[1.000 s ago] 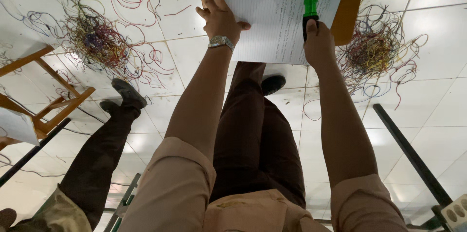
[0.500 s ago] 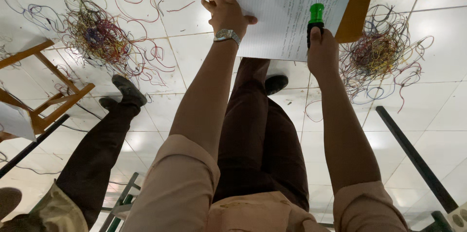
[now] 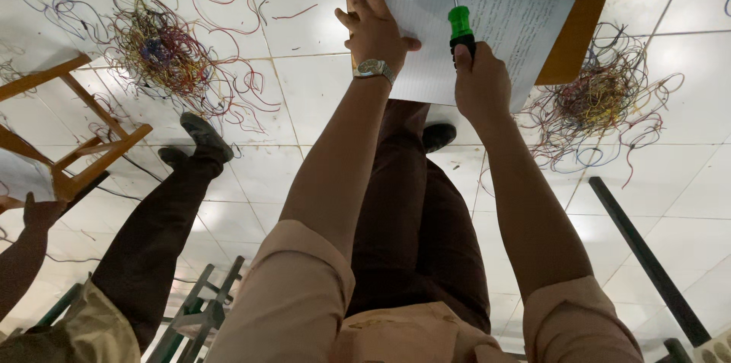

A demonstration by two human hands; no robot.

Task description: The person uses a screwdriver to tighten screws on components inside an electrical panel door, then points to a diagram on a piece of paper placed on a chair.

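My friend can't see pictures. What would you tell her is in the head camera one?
The person's left hand presses a sheet of lined paper on a brown board, while the right hand grips a green-handled screwdriver. Tangles of coloured wire lie on the white tiled floor, where another person's dark trouser leg and shoe stand nearby.

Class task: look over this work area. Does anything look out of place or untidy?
Yes. Two tangled heaps of coloured wire sprawl loose across the white tiled floor, strands straying outward, either side of the paper sheet under the person's hands.
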